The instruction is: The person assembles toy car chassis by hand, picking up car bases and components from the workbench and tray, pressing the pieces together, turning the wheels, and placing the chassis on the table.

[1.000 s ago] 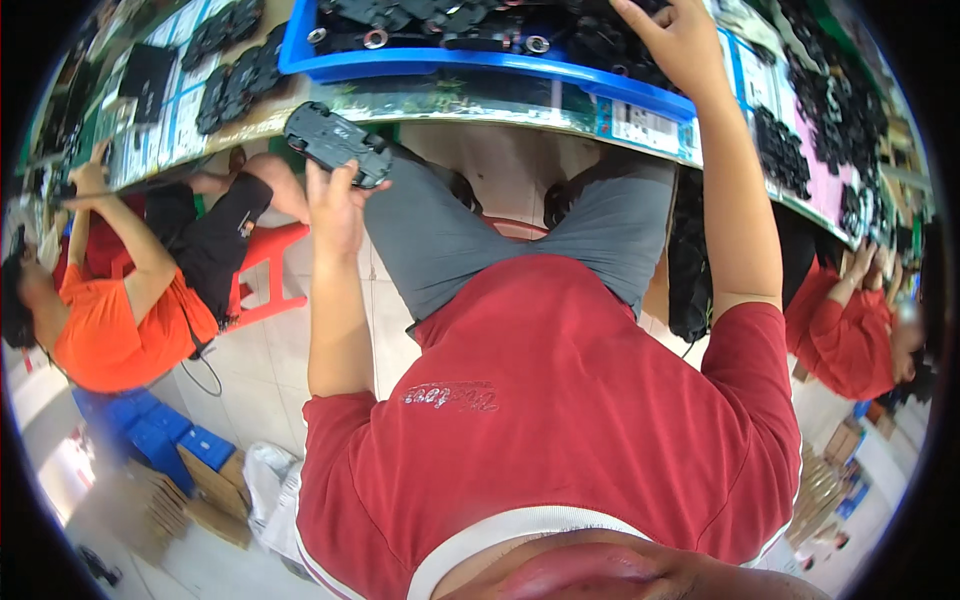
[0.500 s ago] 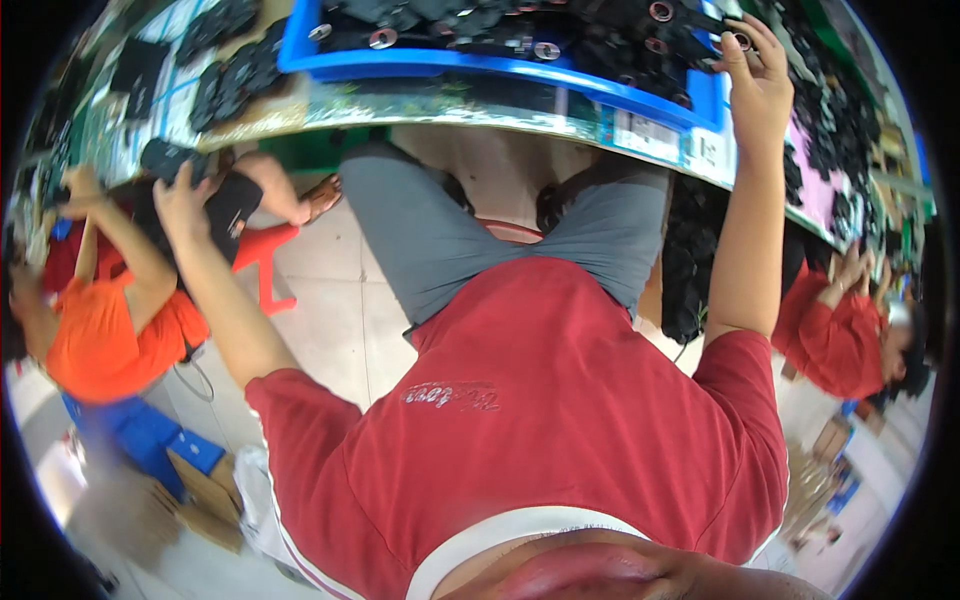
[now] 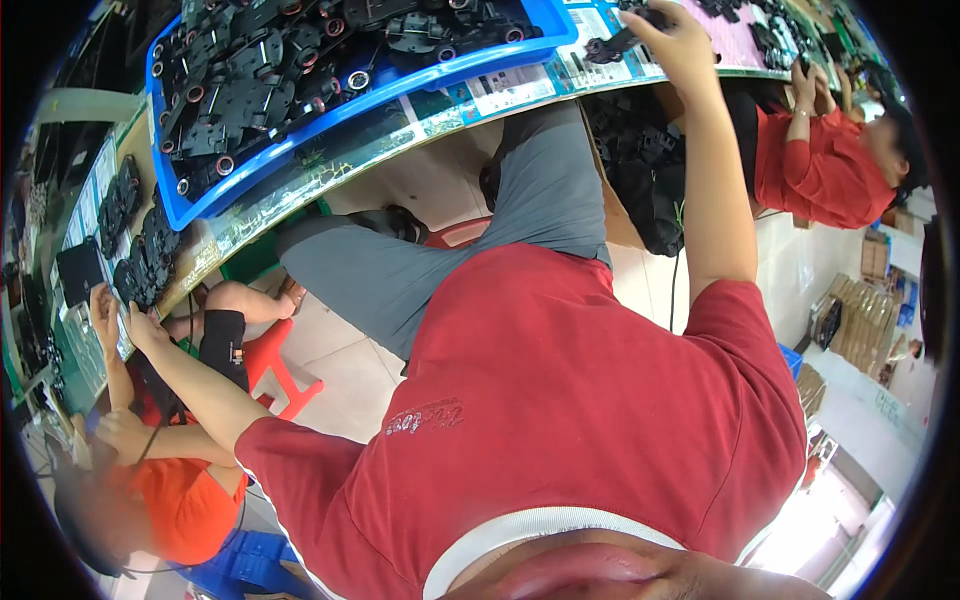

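Observation:
My left hand [image 3: 146, 328] is at the table edge on the left, its fingertips closed at the near end of a black plastic part [image 3: 138, 286]. That part sits against a row of similar black parts [image 3: 156, 240]. Out to the right, over the table, my right hand [image 3: 682, 48] pinches a dark elongated part [image 3: 614, 46] with a rounded end. Between my hands stands a blue tray [image 3: 330, 133], heaped with black wheeled plastic parts [image 3: 235, 105]. Their small wheels show copper or silver rings.
A co-worker in orange [image 3: 190, 505] sits at the left, one hand [image 3: 104, 318] close to my left hand. Another person in red [image 3: 815, 170] works at the right. Black material [image 3: 635, 165] hangs below the table by my leg. A red stool [image 3: 285, 375] stands left.
The view has turned, shifting the tray leftward. My left hand has brought its black part from beside the table to the row. My right hand has moved from the tray's right end to beyond it.

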The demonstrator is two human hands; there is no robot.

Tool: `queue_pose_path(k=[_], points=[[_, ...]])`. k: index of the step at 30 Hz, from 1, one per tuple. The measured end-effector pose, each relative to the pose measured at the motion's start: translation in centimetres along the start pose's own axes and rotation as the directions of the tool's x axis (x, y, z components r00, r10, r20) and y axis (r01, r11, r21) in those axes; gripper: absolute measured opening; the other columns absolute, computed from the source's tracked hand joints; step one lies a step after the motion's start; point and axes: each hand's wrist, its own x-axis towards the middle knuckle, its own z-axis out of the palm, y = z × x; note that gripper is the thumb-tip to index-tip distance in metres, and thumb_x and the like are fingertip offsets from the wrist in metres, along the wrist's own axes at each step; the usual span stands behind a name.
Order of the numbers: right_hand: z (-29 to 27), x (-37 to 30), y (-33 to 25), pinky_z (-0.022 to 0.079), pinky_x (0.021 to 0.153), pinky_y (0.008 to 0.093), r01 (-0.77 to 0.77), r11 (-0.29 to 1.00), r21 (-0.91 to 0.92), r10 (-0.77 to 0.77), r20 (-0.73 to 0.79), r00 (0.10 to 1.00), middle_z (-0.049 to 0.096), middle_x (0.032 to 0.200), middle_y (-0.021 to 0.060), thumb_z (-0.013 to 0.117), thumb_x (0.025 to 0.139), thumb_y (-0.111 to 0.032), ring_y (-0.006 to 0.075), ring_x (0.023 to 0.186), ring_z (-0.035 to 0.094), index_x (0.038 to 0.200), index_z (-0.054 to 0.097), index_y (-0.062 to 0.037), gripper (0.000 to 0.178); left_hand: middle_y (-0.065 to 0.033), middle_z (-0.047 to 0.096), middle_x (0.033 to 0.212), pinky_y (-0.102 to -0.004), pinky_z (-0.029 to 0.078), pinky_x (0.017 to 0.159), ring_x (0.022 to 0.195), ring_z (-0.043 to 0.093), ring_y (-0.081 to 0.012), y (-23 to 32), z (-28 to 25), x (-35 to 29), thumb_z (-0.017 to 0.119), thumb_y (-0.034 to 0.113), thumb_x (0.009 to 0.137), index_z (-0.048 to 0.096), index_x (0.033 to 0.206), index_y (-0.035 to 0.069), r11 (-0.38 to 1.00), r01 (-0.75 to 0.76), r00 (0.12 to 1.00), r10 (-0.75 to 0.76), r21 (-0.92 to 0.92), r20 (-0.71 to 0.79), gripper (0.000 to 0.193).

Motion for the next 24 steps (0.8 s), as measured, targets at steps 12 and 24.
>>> queue_pose_path(k=[12,24], points=[[5.9,-2.9,3.6,0.049,0.097,0.0450,0.062,0.979,-0.196,-0.081,-0.092,0.992,0.058,0.120,0.0286,0.083,0.079,-0.034,0.0452,0.112,0.058,0.127,0.058,0.0064,0.067,-0.0264,0.064,0.116,-0.0477,0.046,0.098,0.109,0.058,-0.0412,-1.7,5.1,-21.4,0.067,0.033,0.092,0.061,0.119,-0.006,0.738,-0.261,0.774,0.545,0.623,-0.322,0.047],[5.2,-2.3,2.9,0.050,0.098,0.0459,0.055,0.969,-0.240,-0.037,0.079,0.996,0.064,0.118,0.0273,0.077,0.077,-0.020,0.0415,0.111,0.062,0.119,0.068,0.0020,0.049,-0.0198,0.049,0.130,-0.0362,0.047,0.093,0.105,0.057,-0.0278,-10.0,17.4,-38.9,0.065,0.013,0.093,0.061,0.117,0.000,0.879,-0.240,0.970,0.201,0.411,0.136,0.028]])
